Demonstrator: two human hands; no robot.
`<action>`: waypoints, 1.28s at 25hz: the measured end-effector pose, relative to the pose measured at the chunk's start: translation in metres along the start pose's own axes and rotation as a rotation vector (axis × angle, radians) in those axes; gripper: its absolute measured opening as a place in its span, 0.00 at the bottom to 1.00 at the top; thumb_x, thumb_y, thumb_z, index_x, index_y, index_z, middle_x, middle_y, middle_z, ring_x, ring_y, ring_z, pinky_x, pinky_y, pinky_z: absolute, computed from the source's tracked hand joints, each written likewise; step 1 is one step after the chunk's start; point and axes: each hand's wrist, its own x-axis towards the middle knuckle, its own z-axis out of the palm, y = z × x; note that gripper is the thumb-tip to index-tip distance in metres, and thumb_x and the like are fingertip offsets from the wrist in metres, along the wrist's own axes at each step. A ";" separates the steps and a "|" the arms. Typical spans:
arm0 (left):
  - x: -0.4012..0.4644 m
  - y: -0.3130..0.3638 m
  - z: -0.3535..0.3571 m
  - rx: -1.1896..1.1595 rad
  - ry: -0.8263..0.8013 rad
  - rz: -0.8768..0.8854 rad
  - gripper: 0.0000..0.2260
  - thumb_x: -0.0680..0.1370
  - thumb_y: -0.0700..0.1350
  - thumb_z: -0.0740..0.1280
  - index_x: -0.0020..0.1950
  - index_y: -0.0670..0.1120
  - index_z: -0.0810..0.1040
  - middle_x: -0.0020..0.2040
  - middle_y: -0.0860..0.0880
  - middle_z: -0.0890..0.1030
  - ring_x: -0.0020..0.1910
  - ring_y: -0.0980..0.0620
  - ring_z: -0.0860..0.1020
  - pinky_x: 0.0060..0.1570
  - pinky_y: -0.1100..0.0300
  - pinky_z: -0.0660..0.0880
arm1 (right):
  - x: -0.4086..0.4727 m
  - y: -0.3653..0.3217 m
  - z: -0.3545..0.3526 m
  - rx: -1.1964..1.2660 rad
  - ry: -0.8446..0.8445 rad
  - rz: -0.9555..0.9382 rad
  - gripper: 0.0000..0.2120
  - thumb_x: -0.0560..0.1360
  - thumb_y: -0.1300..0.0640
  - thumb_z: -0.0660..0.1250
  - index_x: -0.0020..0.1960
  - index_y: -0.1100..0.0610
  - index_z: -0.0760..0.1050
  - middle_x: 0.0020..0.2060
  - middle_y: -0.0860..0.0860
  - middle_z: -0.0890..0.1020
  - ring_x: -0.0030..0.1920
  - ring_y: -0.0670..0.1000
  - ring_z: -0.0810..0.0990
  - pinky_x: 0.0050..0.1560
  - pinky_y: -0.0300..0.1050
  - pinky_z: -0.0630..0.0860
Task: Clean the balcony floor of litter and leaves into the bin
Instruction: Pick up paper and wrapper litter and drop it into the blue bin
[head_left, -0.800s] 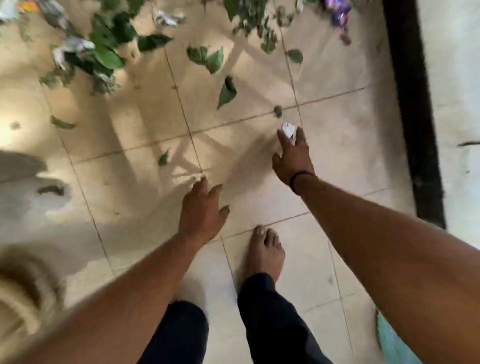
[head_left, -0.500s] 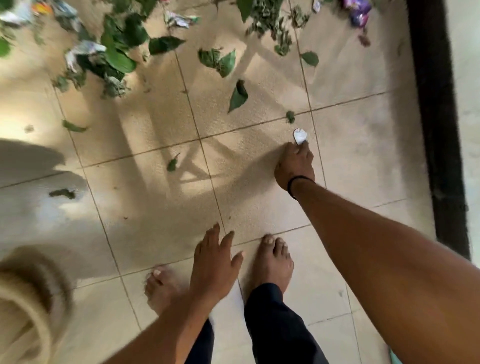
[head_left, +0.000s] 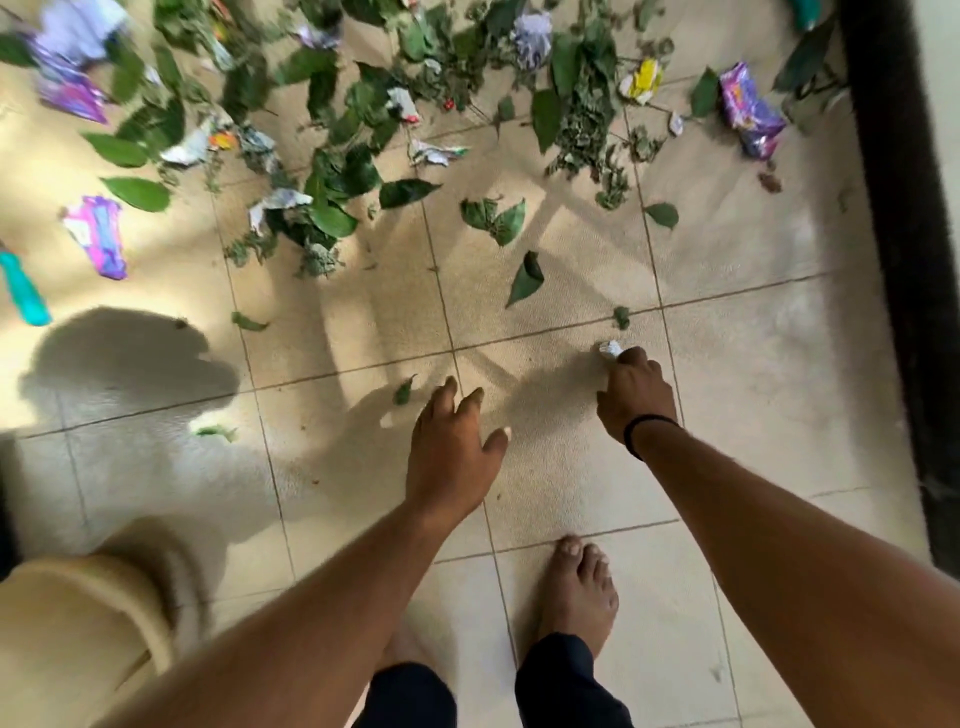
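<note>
Right hand (head_left: 635, 396), centre right of frame, pinching a small white paper scrap (head_left: 610, 348) at the fingertips; left hand (head_left: 451, 451) beside it, spread, holding nothing. Best carried firmly pinched to the beige bin (head_left: 78, 623), lower left. Bin cut off by the frame, blurred; scrap half hidden behind fingers; litter above smeared.

Right hand (head_left: 635, 395) seemingly pinches paper scrap (head_left: 609, 347).

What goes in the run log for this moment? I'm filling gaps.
right hand: pinches paper scrap | left hand: open, holds nothing | bin: near left | leaves: on floor
</note>
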 end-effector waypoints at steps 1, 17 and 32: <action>-0.010 0.006 -0.009 -0.058 0.001 -0.019 0.27 0.80 0.56 0.66 0.77 0.47 0.68 0.79 0.45 0.62 0.78 0.47 0.61 0.75 0.51 0.62 | -0.011 -0.011 -0.010 0.083 0.003 -0.020 0.22 0.79 0.58 0.67 0.71 0.62 0.71 0.65 0.57 0.71 0.62 0.59 0.72 0.61 0.51 0.72; 0.006 -0.026 -0.208 -0.767 -0.144 -0.516 0.18 0.73 0.57 0.68 0.53 0.44 0.81 0.57 0.43 0.81 0.58 0.44 0.79 0.62 0.45 0.74 | -0.149 -0.264 -0.264 0.999 -0.020 0.258 0.15 0.71 0.64 0.76 0.53 0.50 0.79 0.43 0.51 0.85 0.46 0.50 0.83 0.56 0.49 0.81; 0.260 -0.155 -0.176 0.153 -0.027 -0.294 0.19 0.77 0.37 0.68 0.67 0.47 0.77 0.82 0.48 0.53 0.76 0.42 0.64 0.69 0.48 0.71 | -0.053 -0.301 -0.232 1.098 -0.127 0.181 0.12 0.74 0.61 0.75 0.56 0.54 0.83 0.43 0.49 0.87 0.45 0.45 0.85 0.48 0.35 0.79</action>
